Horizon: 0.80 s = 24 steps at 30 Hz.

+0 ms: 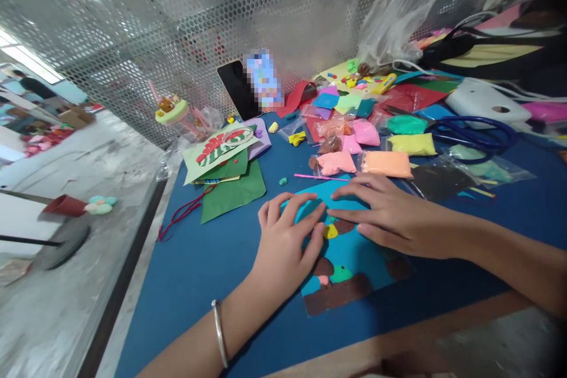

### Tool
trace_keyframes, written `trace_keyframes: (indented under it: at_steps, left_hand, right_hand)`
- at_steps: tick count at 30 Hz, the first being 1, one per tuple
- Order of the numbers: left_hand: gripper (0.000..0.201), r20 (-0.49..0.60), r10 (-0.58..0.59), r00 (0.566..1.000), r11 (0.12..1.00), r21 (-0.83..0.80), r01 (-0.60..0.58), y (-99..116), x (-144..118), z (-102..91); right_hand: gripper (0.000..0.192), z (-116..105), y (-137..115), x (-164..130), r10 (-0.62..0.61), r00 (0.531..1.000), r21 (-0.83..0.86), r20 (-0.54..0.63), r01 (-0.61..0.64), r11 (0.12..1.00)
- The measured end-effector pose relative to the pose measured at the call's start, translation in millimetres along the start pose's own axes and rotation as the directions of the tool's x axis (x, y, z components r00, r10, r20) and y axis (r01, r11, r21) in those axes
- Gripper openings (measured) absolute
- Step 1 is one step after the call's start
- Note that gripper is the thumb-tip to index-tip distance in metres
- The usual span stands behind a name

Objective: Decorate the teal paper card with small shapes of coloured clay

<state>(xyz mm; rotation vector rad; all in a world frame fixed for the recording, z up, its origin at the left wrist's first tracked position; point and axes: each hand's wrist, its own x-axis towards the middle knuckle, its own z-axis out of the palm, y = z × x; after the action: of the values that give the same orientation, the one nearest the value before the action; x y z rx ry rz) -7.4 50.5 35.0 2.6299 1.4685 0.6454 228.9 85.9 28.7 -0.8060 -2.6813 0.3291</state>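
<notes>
Blue desk (186,271) w/ teal card (354,248) at 6 o'clock. Left hand (286,248) & right hand (390,212) lie flat on card, fingers spread, gripping nothing. Yellow clay bit (330,231) sits btwn fingertips, on the card.

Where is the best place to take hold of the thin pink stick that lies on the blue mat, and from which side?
Probably pinch the pink stick near its middle, from above. It lies flat on the blue mat, thin and long, with clay bags just behind and the right hand in front, so only the top is free.
</notes>
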Motion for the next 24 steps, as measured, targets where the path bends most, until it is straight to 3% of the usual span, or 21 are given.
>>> trace_keyframes:
  at_steps: [6,15,24]
  left_hand:
    - [0.029,0.016,0.088,0.996,0.994,0.067,-0.089,4,-1,-0.4]
    - [0.041,0.100,0.152,0.983,0.980,0.112,-0.163,1,3,0.8]
    - [0.056,0.141,0.131,0.981,0.990,0.034,-0.137,2,4,1.2]
  right_hand:
    - [0.037,5,-4,0,-0.047,0.998,-0.135,-0.035,0.042,0.990]
    - [0.034,-3,-9,2,-0.063,0.990,-0.145,-0.126,0.044,0.989]
    - [0.031,-2,-10,-1,-0.053,0.995,-0.151,-0.079,0.041,0.988]
